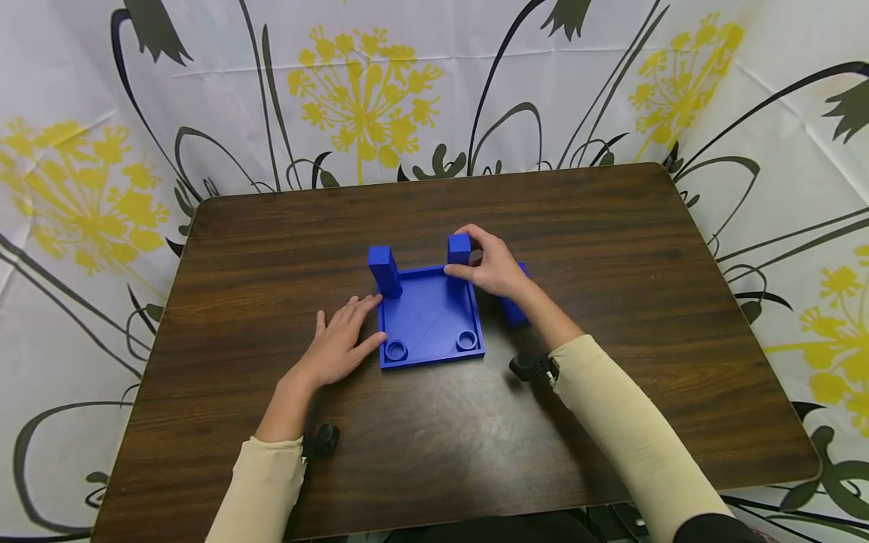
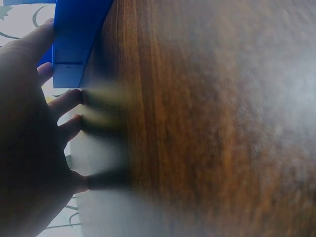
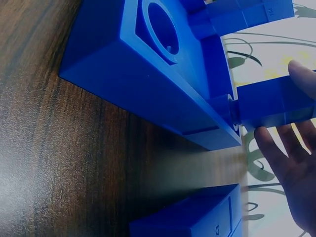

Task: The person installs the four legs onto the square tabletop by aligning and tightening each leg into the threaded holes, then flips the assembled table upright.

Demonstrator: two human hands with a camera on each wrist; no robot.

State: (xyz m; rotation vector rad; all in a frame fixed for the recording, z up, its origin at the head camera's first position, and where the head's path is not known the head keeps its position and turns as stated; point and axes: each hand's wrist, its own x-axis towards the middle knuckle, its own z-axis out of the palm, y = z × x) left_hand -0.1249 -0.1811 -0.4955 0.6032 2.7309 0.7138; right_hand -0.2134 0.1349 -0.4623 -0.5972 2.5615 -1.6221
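Note:
A square blue tray (image 1: pixel 434 320) with a raised rim lies on the table. Round blue sockets show at its near left (image 1: pixel 397 351) and near right (image 1: pixel 466 342) corners. One square blue post (image 1: pixel 384 270) stands in the far left corner. At the far right corner, my right hand (image 1: pixel 498 268) pinches a second blue post (image 3: pixel 271 101) between thumb and fingers; its narrower end meets the socket there, and I cannot tell how deep it sits. My left hand (image 1: pixel 336 347), fingers spread, touches the tray's left side with its thumb and a fingertip.
To the right of the tray, partly under my right forearm, lies more blue block material (image 1: pixel 514 311), seen also as a blue block (image 3: pixel 192 212) in the right wrist view. The brown wooden table (image 1: pixel 285 241) ends at a flowered curtain (image 1: pixel 421 90).

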